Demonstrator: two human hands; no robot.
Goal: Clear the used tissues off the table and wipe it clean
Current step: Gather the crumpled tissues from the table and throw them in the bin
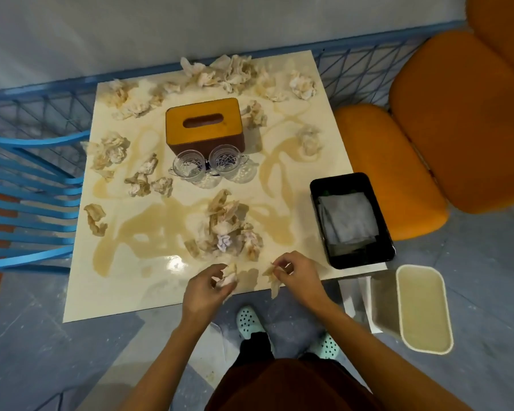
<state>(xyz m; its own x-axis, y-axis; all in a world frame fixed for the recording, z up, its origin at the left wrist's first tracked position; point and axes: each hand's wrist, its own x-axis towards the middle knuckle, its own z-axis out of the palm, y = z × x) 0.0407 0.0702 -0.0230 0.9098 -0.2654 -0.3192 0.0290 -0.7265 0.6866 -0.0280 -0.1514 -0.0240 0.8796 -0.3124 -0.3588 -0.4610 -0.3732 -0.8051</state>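
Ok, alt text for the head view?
Left hand grips one used tissue, right hand another, at the near edge of a stained table littered with more. A box, two glasses and a tray with a cloth sit on it; a bin stands beside.

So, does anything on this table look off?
Yes. Brownish liquid is smeared in streaks across the white table, and crumpled, stained tissues lie scattered around the tissue box and glass cups. The left hand and right hand each hold one.

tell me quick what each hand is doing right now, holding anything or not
Left hand: closed, gripping a crumpled tissue.
Right hand: closed, pinching a limp tissue.
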